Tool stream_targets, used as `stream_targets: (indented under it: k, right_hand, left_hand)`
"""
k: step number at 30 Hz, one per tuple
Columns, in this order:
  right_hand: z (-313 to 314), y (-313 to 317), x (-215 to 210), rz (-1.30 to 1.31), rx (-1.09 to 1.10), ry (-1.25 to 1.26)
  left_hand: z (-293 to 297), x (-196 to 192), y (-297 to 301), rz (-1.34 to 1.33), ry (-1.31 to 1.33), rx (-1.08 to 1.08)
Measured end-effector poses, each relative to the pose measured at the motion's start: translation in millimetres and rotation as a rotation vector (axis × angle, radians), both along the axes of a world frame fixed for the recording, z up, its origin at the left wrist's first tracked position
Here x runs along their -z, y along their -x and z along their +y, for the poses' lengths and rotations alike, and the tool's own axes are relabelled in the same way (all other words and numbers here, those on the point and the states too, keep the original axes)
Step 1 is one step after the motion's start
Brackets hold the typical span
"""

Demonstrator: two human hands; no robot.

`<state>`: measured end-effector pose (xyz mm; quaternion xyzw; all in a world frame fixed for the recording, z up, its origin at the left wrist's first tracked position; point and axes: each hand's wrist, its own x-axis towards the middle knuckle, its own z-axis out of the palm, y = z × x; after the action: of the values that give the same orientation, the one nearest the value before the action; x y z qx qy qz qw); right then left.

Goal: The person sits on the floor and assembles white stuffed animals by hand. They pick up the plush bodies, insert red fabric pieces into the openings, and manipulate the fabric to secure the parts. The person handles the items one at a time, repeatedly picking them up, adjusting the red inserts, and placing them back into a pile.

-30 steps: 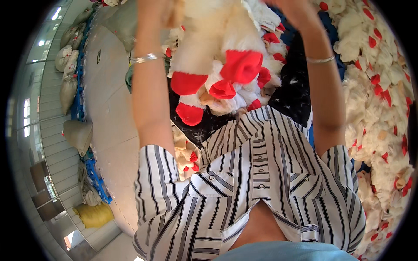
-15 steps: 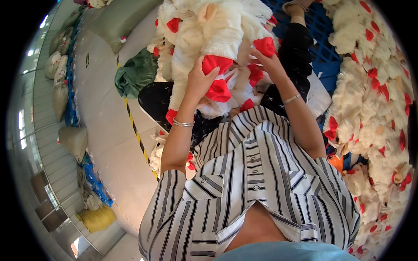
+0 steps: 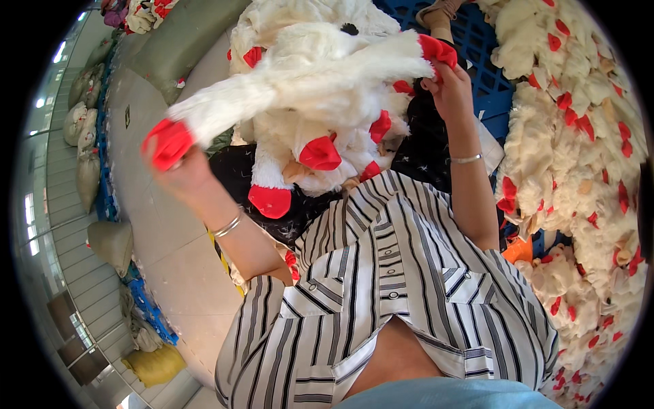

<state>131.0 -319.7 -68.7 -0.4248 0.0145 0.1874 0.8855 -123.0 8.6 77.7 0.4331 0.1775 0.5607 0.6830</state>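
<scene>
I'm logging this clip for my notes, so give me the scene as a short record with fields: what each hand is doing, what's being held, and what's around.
left hand: grips one red-tipped end of the plush toy
right hand: pinches the other red-tipped end
plush toy: white, furry, stretched out between both hands
lap: more white and red plush pieces piled on it
right side: big heap of cream plush pieces with red parts
left side: pale floor with stuffed sacks
wrists: a bangle on each

**White fur, red tips**

The plush toy [image 3: 320, 95] is white with red feet. The shirt [image 3: 381, 300] has black and white stripes. At three o'clock, a cream pile of toys [image 3: 586, 150] carries red patches. The crate [image 3: 487, 41] is blue.
</scene>
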Motion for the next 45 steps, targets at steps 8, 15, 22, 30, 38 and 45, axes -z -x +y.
stream_targets:
  k: [8,15,22,30,38,45]
  right_hand:
    - [-28.2,-45.5,-103.3,-0.579,-0.26,-0.552]
    - [34.4,-90.5,-118.8,-0.669,-0.327,-0.129]
    - [47.7,7.0,71.8,-0.069,-0.839,0.539]
    - [62.0,73.6,39.0,-0.204,-0.791,0.528]
    - [17.9,31.2,54.0,-0.329,-0.414,0.592]
    - [14.0,9.8,6.5,-0.218,-0.637,0.58]
  left_hand:
    - [17.9,-132.2,22.8,-0.456,-0.193,0.199]
    - [60.2,-91.5,-105.4,0.239,-0.617,0.407]
    - [-41.2,153.9,-63.9,0.72,0.075,0.72]
    - [-103.6,158.4,-47.8,1.063,0.385,1.079]
    - [-77.0,144.3,-43.4,0.427,0.388,0.58]
    - [-111.7,54.7,-5.4,0.446,0.232,0.748]
